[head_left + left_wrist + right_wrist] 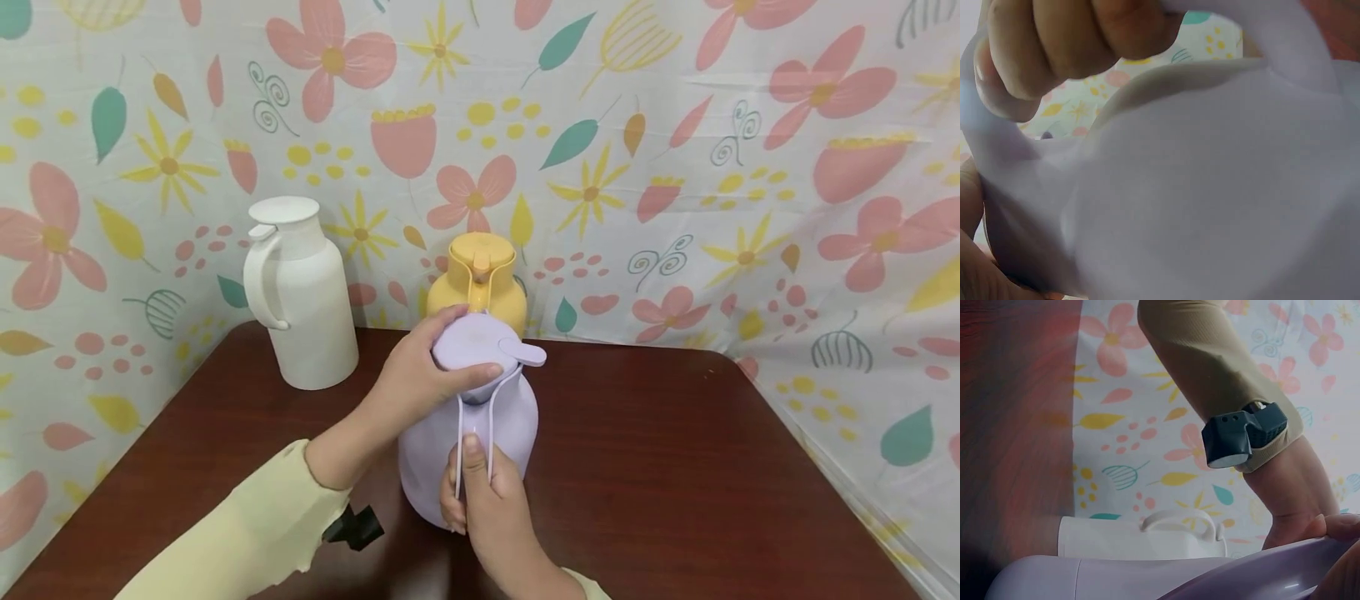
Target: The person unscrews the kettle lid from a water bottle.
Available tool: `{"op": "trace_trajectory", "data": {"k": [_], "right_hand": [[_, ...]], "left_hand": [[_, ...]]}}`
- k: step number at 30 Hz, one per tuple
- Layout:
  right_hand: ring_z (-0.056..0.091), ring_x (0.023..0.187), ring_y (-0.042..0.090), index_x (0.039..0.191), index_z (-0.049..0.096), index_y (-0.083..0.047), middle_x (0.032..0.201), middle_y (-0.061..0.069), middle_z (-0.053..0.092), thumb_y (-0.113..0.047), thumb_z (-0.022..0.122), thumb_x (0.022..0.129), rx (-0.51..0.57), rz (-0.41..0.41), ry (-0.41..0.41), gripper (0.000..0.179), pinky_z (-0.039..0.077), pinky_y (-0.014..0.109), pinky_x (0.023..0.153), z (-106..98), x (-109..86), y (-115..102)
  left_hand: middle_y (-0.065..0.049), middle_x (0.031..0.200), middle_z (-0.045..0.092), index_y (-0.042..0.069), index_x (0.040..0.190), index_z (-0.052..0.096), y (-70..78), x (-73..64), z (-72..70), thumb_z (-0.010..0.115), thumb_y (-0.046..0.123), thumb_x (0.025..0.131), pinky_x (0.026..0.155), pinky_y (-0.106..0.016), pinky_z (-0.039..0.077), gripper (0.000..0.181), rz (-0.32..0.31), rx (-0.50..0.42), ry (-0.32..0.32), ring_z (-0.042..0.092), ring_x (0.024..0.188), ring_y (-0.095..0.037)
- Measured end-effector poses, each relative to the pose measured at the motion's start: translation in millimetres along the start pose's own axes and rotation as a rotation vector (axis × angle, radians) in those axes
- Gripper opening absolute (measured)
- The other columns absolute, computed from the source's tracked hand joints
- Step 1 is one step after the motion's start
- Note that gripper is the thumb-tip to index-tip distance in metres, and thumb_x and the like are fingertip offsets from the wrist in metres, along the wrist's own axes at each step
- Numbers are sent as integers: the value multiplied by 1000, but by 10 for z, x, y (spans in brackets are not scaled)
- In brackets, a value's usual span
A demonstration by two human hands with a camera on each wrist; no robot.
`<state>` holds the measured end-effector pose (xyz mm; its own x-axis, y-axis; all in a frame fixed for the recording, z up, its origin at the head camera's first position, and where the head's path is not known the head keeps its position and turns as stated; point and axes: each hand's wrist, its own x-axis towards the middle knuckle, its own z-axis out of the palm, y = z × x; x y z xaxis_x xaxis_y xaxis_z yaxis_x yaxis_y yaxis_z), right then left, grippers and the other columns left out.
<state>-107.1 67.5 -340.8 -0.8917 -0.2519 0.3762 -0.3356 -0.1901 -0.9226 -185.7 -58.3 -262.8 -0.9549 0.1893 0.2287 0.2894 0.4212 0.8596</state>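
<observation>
A lavender thermos jug (426, 467) stands at the middle of the table, its handle facing me. My left hand (418, 367) grips its round lid (474, 340), thumb over the near edge and fingers round the far left side. The lid's lever (529, 354) points right, out of line with the handle (478, 417). Lower down, my right hand (491, 496) holds that handle, thumb along its top. In the left wrist view the jug body (1210, 181) fills most of the picture, with right-hand fingers (1079, 37) curled through the handle.
Directly behind the lavender jug stands a yellow jug (448, 293), partly hidden. A white jug (315, 317) is at the back left of the dark wooden table (675, 467). Flower-patterned cloth (660, 208) hangs behind. A black wrist camera (1241, 434) sits at my left cuff.
</observation>
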Motion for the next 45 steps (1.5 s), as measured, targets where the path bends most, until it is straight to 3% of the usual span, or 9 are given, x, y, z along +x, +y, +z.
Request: {"op": "trace_trajectory", "data": {"k": [6,13,17,21,25,31,35,38,45], "right_hand": [[38,43,0,79,34,14,51,26,28,-24,25,114,25,12,9,52,38,27,39,-14,-16,2],[39,44,0,79,34,14,51,27,28,-23,25,114,27,11,8,52,37,27,39,-22,-19,7],[39,43,1,78,34,14,51,27,28,-23,26,114,27,14,19,52,37,27,39,-20,-16,8],[36,40,7,76,34,14,50,27,28,-23,26,114,37,8,13,53,37,28,39,-18,-9,10],[32,37,18,77,33,14,50,26,27,-22,26,114,49,-5,-6,52,38,30,39,-12,-2,13],[31,37,19,78,33,13,50,26,27,-23,26,114,54,-8,-9,52,37,31,38,-1,4,12],[32,37,17,77,33,13,50,26,27,-23,26,114,55,-8,-16,52,37,30,38,1,3,9],[32,38,16,77,33,14,50,26,27,-22,26,114,50,-12,-19,53,37,29,38,1,4,6],[37,42,3,78,34,14,51,26,28,-23,26,114,34,-1,-5,52,36,27,39,2,-1,3]], "left_hand": [[-8,158,50,15,160,38,7,-14,15,85,36,81,114,-51,44,94,-8,-5,-16,53,139,-27],[-10,166,37,17,165,23,-63,35,-122,84,40,79,119,-52,37,108,34,6,-141,43,148,-28],[-16,164,38,15,164,23,-134,232,-318,85,42,80,117,-48,39,108,167,-34,-347,46,143,-30],[-18,165,34,9,164,21,-210,486,-469,83,21,85,114,-34,41,102,258,-121,-625,43,142,-29],[-17,164,34,8,165,17,-271,624,-519,81,10,85,109,-24,41,102,275,-114,-746,43,142,-27],[-11,167,35,11,162,29,-274,580,-505,79,11,85,113,-30,38,91,268,-80,-674,36,148,-24],[-10,160,44,17,161,35,-218,442,-468,78,13,86,110,-34,40,87,175,-83,-567,44,140,-24],[-11,153,50,21,160,38,-172,326,-417,79,16,84,111,-40,41,86,92,-91,-464,48,134,-25],[-7,159,48,22,159,40,-78,29,-155,82,27,82,116,-50,39,87,-2,-78,-152,50,140,-27]]}}
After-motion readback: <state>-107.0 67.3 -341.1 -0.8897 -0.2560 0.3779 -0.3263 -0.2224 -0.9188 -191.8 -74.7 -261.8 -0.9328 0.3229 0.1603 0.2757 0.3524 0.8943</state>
